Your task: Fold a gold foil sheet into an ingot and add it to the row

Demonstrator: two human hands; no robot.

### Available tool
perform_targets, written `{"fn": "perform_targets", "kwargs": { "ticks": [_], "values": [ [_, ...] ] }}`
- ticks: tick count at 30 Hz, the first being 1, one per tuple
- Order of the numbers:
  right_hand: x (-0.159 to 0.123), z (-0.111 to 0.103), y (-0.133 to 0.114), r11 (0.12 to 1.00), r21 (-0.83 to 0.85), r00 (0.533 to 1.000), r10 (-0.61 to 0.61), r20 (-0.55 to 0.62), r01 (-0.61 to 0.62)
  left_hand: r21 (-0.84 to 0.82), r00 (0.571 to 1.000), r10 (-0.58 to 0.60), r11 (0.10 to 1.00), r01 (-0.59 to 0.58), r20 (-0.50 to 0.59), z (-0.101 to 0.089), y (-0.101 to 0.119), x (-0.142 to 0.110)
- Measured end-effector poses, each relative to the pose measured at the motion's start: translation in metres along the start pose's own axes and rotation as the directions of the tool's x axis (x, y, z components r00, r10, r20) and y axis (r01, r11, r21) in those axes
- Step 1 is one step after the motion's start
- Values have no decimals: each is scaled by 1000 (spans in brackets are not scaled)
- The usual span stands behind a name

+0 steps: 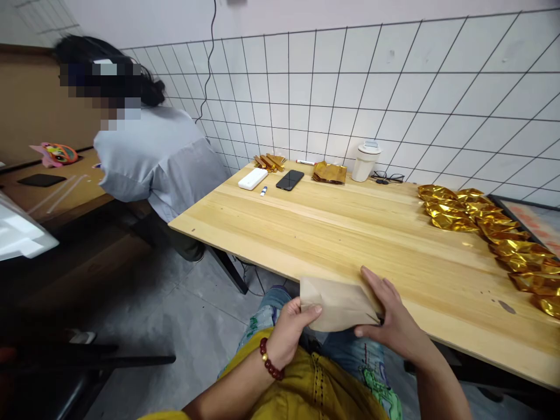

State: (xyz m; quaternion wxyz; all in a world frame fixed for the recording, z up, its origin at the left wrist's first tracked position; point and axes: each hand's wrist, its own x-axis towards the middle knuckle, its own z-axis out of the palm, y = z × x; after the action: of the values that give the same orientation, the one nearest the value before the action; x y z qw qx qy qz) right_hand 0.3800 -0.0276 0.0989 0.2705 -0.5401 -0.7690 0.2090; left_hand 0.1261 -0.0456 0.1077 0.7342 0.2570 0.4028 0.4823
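My left hand (291, 329), with a dark red bead bracelet at the wrist, pinches the left end of a flat brown paper bag (339, 303) between thumb and fingers. The bag is held over my lap at the table's front edge. At its right end is my right hand (391, 318), thumb and fingers spread apart around that end. Whether the right fingers touch the paper I cannot tell.
Rows of folded gold foil pieces (503, 233) lie along the right of the wooden table (306, 233). Along the back are a black phone (290, 180), a white power bank (252, 179), flat gold sheets (329, 172), a white cup (366, 162) and glasses (388, 177). Another person (157, 154) sits at left.
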Motion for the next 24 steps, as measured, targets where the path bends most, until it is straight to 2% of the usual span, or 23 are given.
{"fn": "perform_targets", "kwargs": {
  "ticks": [1,3,6,8,10,13,15,17,19,24],
  "values": [
    [1,-6,2,990,138,999,-2,44,-4,39,999,39,998,-39,17,1,9,1],
    [10,-18,4,918,395,996,-1,86,-33,95,988,148,984,-153,54,7,33,14],
    [44,-33,0,793,596,992,82,99,-125,180,946,296,932,-316,130,22,68,58],
    [74,-37,-4,738,663,992,116,59,-126,205,934,284,922,-328,218,33,83,98],
    [105,-37,-5,675,732,986,166,-30,-91,193,933,215,941,-277,290,42,91,138],
    [139,-32,10,587,806,952,285,-111,-82,193,942,154,957,-218,298,53,94,187],
    [151,-29,27,556,827,922,357,-147,-84,194,946,140,960,-202,294,57,94,209],
    [155,-27,43,548,829,893,421,-158,-112,189,953,142,962,-197,268,57,93,222],
    [154,-26,54,557,819,883,445,-153,-139,202,958,142,960,-194,248,55,92,229],
    [151,-30,54,556,821,880,446,-164,-129,266,942,147,936,-231,302,53,89,228]
  ]
}}
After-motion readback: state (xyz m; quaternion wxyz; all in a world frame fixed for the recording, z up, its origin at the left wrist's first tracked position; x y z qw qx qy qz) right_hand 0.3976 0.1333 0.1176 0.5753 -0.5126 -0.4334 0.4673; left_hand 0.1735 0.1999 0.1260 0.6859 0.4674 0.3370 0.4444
